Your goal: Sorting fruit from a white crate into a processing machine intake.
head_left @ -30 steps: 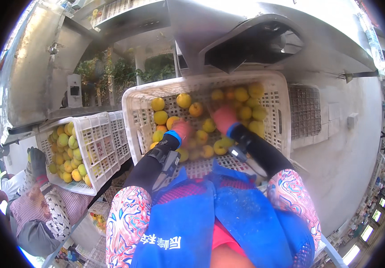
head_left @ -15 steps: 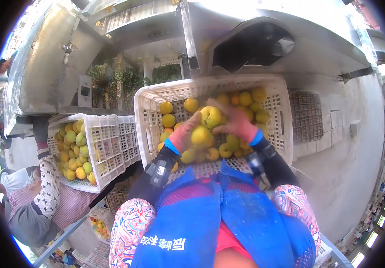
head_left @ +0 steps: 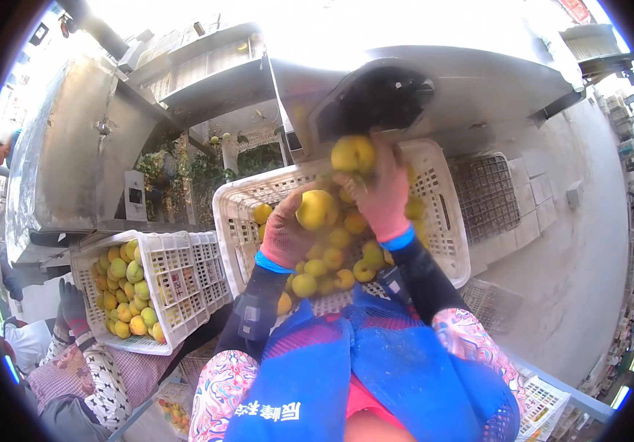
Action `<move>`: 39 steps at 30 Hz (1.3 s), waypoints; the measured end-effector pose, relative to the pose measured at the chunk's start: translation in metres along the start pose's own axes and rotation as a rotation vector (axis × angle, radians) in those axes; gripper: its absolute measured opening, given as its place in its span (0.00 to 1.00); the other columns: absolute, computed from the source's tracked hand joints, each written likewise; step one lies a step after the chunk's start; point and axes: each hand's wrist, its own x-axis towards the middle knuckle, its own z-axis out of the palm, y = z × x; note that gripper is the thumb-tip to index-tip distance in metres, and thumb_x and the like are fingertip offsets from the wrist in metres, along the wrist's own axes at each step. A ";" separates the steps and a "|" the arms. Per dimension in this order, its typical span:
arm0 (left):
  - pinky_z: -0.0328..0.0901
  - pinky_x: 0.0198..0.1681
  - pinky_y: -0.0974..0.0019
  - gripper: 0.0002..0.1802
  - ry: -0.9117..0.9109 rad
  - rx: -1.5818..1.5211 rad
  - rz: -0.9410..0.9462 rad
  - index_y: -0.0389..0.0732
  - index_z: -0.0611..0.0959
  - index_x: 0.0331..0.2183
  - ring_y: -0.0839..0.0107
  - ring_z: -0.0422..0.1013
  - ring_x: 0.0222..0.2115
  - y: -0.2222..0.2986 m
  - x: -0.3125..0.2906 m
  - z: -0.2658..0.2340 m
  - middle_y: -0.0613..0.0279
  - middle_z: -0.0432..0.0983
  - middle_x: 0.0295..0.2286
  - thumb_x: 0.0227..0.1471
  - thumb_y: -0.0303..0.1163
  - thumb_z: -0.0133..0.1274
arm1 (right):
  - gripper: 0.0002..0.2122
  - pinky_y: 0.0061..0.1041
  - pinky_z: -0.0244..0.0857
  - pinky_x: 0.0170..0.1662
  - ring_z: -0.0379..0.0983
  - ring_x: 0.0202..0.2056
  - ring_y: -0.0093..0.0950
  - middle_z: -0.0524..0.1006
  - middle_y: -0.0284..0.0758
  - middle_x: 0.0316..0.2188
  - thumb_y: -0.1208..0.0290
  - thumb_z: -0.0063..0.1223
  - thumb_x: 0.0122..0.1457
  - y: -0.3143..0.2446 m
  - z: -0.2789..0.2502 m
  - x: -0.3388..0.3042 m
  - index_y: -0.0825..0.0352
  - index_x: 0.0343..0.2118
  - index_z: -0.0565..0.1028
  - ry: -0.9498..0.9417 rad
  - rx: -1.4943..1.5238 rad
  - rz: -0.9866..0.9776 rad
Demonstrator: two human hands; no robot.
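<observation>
My left hand (head_left: 288, 234), in a pinkish work glove, is closed around a yellow peach (head_left: 318, 210) above a white slatted crate (head_left: 230, 215). Higher up and to the right, my gloved right hand (head_left: 385, 193) grips another yellow peach (head_left: 353, 155) near the crate's far rim. Some of its fingers are blurred. Below both hands lie several more yellow-green peaches (head_left: 315, 267) in the crate, partly hidden by my hands and forearms. A dark opening (head_left: 376, 96) in a metal machine lies just beyond the right hand.
At left, a second white crate (head_left: 177, 283) holds many peaches, with a co-worker's gloved hand (head_left: 72, 306) beside it. A metal housing (head_left: 63, 147) rises behind. Right of my crate is a brown wire grid (head_left: 486, 195). Another white crate (head_left: 541, 405) sits at lower right.
My right hand has lifted a peach up toward the dark opening. My left hand still holds a peach, now slightly farther left. The view has shifted, and the co-worker's gloved hand has come into sight.
</observation>
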 end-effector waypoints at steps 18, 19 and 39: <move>0.72 0.48 0.64 0.21 0.131 0.124 0.026 0.34 0.73 0.54 0.66 0.76 0.44 0.025 0.002 0.022 0.58 0.76 0.47 0.62 0.32 0.52 | 0.43 0.42 0.62 0.56 0.70 0.51 0.48 0.74 0.50 0.50 0.55 0.75 0.41 -0.039 0.003 -0.028 0.71 0.60 0.67 -0.295 0.114 0.112; 0.72 0.48 0.64 0.22 0.124 -0.023 -0.041 0.35 0.73 0.55 0.66 0.75 0.45 0.028 0.004 0.024 0.58 0.75 0.48 0.61 0.31 0.53 | 0.43 0.42 0.62 0.55 0.71 0.50 0.49 0.75 0.50 0.49 0.55 0.76 0.41 -0.038 0.000 -0.030 0.71 0.59 0.68 -0.243 0.102 0.110; 0.67 0.50 0.48 0.22 -0.153 1.857 -0.052 0.47 0.80 0.50 0.50 0.72 0.47 -0.239 0.056 -0.093 0.48 0.73 0.50 0.54 0.42 0.54 | 0.17 0.39 0.66 0.52 0.75 0.43 0.45 0.79 0.45 0.40 0.68 0.57 0.54 0.085 0.062 -0.120 0.68 0.47 0.78 -1.006 -0.240 -0.131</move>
